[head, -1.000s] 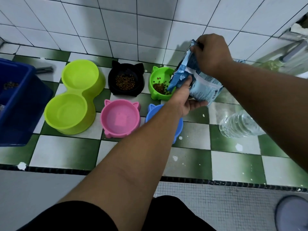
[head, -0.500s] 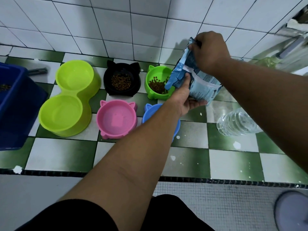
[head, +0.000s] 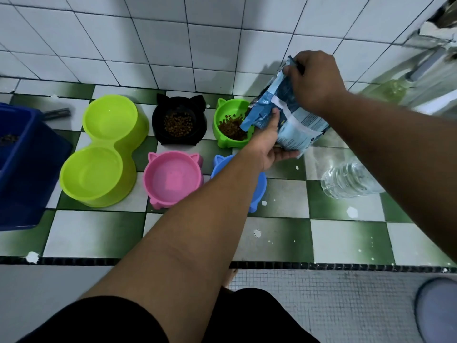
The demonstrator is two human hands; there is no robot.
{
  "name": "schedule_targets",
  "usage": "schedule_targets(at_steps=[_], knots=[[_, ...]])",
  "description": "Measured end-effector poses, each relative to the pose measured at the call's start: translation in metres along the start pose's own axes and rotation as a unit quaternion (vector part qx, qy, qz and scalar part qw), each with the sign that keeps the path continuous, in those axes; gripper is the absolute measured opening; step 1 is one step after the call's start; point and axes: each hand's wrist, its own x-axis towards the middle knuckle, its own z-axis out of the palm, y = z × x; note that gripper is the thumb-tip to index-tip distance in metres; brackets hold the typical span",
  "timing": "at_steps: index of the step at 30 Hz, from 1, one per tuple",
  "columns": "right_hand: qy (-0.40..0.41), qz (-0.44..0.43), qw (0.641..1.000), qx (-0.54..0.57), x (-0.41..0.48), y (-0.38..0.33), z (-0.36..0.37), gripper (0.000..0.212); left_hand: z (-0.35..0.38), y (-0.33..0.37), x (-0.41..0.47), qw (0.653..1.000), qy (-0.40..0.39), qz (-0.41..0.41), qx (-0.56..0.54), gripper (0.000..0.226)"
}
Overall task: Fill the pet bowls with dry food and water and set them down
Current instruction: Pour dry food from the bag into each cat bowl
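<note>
Pink bowl and blue bowl sit nearest on the tiled floor. Beyond, the left hand curls its grip under the tilted food bag, its mouth over the kibble-filled green bowl; farthest, the right hand pinches the bag's top.

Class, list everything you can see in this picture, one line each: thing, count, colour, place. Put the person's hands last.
double bowl: 1, lime green, floor, left of the other bowls
black bowl: 1, black, back row, holds kibble
green bowl: 1, green, back row, holds kibble, under the bag's mouth
pink bowl: 1, pink, front row
blue bowl: 1, blue, front row, partly hidden
food bag: 1, blue and white, tilted over the green bowl
water bottle: 1, clear, floor at right
bin: 1, dark blue, far left
left hand: 1, grips the bag's underside
right hand: 1, grips the bag's top
</note>
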Motion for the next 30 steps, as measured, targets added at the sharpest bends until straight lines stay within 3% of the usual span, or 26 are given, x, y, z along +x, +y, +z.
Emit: schedule_targets(at_steps=[11,18,25,30], knots=[[0.064,0.022,0.997,0.047,-0.029,0.005,-0.017,0.028,0.004,0.006,-0.020,0.993,0.067,0.069,0.061,0.066],[0.112,0.007,0.990,0.084,-0.061,-0.023,-0.027,0.032,-0.010,0.010,-0.059,0.991,0.044,0.106,0.072,0.057],[0.113,-0.034,0.988,0.095,-0.106,-0.081,-0.022,0.029,-0.049,-0.001,-0.121,0.990,0.047,0.118,0.065,0.078],[0.089,-0.058,0.992,0.073,-0.134,-0.112,-0.002,0.031,-0.083,-0.024,-0.148,0.992,0.060,0.107,0.041,0.071]])
